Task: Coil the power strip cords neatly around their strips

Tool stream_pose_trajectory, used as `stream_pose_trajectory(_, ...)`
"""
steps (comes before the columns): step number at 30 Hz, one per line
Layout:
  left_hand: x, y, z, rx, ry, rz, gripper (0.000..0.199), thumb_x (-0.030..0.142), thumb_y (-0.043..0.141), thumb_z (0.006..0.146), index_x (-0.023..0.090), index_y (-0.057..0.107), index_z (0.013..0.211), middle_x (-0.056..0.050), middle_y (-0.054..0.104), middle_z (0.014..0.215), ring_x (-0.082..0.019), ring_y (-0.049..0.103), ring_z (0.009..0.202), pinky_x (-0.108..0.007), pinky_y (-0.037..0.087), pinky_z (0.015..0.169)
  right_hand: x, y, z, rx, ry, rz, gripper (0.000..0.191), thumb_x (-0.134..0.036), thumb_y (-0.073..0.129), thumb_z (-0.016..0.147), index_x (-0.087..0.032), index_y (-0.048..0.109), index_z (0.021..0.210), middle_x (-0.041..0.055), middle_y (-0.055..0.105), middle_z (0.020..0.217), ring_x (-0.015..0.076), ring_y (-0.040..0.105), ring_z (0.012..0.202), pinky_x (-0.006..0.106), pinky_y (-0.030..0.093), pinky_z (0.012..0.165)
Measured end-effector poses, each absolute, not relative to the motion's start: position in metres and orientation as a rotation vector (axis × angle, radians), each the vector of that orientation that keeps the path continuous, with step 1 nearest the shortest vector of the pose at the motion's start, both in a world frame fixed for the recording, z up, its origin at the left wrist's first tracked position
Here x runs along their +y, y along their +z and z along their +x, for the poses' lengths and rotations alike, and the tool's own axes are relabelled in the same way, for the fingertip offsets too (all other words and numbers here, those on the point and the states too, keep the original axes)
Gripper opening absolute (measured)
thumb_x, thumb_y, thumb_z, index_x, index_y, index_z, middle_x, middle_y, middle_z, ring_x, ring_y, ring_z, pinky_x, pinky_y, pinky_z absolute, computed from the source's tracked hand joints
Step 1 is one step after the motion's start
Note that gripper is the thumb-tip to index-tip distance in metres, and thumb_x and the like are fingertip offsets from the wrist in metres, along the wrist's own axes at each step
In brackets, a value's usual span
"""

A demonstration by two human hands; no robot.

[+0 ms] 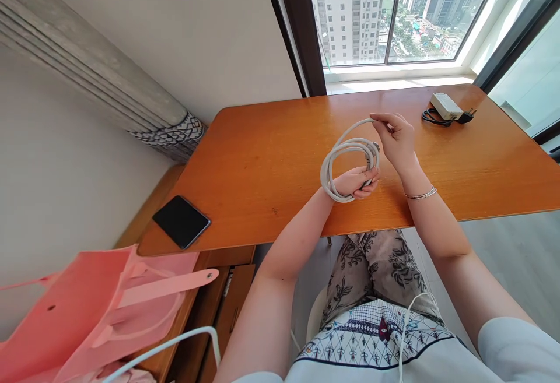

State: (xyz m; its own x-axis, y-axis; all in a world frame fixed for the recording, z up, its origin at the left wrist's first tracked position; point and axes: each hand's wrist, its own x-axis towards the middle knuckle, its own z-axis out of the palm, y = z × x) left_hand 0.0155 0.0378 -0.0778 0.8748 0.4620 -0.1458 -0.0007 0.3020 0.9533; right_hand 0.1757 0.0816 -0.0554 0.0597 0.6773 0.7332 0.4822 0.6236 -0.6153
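Observation:
A light grey cable (326, 170), wound into several loops, is held above the front part of the wooden table. My left hand (357, 182) is closed round the lower right of the coil, thumb on top. Higher and to the right, my right hand (396, 135) pinches a loose stretch of the same cable that arcs up from the coil. Something dark, perhaps a connector, shows at the coil's right side near my left fingers; its details are too small to tell.
On the orange-brown table (271, 155) a black phone (181, 221) lies at the left corner. A white power strip (446, 106) with a black cord (433, 118) sits at the back right. A pink bag (100, 307) stands at lower left, and the window (394, 16) is behind.

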Motion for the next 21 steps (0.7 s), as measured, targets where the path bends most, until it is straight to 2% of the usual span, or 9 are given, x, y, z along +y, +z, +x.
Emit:
stream_pose_trajectory(5, 0.041, -0.078, 0.012, 0.446, 0.484, 1.214, 0.06, 0.076, 0.062, 0.083, 0.022, 0.038, 0.076, 0.01, 0.037, 0.054, -0.003, 0.023, 0.033, -0.015, 0.018, 0.033, 0.069, -0.053, 0.167, -1.57, 0.155, -0.998, 0.02, -0.035, 0.062, 0.097, -0.027, 0.079, 0.104, 0.006, 0.076, 0.096, 0.0225, 0.066, 0.093, 0.04, 0.056, 0.082)
stream_pose_trajectory(9, 0.045, -0.078, 0.01, 0.537, 0.611, 1.188, 0.055, 0.072, 0.057, 0.091, 0.022, 0.04, 0.076, 0.01, 0.038, 0.053, -0.003, 0.025, 0.033, -0.015, 0.02, 0.035, 0.061, -0.054, 0.159, -1.637, 0.231, -0.977, 0.022, -0.035, 0.062, 0.096, -0.026, 0.079, 0.106, 0.0064, 0.076, 0.097, 0.0218, 0.066, 0.092, 0.038, 0.055, 0.077)
stream_pose_trajectory(14, 0.045, -0.077, 0.011, 0.627, 0.718, 1.149, 0.052, 0.066, 0.052, 0.096, 0.021, 0.039, 0.074, 0.008, 0.039, 0.052, -0.003, 0.028, 0.034, -0.016, 0.023, 0.038, 0.058, -0.056, 0.153, -1.755, 0.339, -0.972, 0.029, -0.043, 0.072, 0.09, -0.025, 0.078, 0.112, 0.0078, 0.076, 0.103, 0.0216, 0.067, 0.093, 0.034, 0.054, 0.07)
stream_pose_trajectory(18, 0.042, -0.076, 0.014, 0.668, 0.755, 1.162, 0.046, 0.056, 0.05, 0.101, 0.021, 0.04, 0.074, 0.008, 0.039, 0.053, -0.003, 0.029, 0.037, -0.016, 0.025, 0.039, 0.055, -0.055, 0.149, -1.789, 0.311, -0.995, 0.034, -0.041, 0.076, 0.086, -0.025, 0.077, 0.115, 0.0074, 0.074, 0.104, 0.0216, 0.066, 0.094, 0.035, 0.055, 0.074)
stream_pose_trajectory(21, 0.041, -0.075, 0.017, 0.69, 0.737, 1.188, 0.043, 0.047, 0.047, 0.103, 0.02, 0.039, 0.071, 0.007, 0.039, 0.052, -0.003, 0.029, 0.037, -0.016, 0.024, 0.04, 0.051, -0.056, 0.146, -1.809, 0.296, -1.017, 0.03, -0.039, 0.071, 0.09, -0.025, 0.077, 0.116, 0.0078, 0.073, 0.106, 0.0219, 0.064, 0.095, 0.037, 0.055, 0.08)
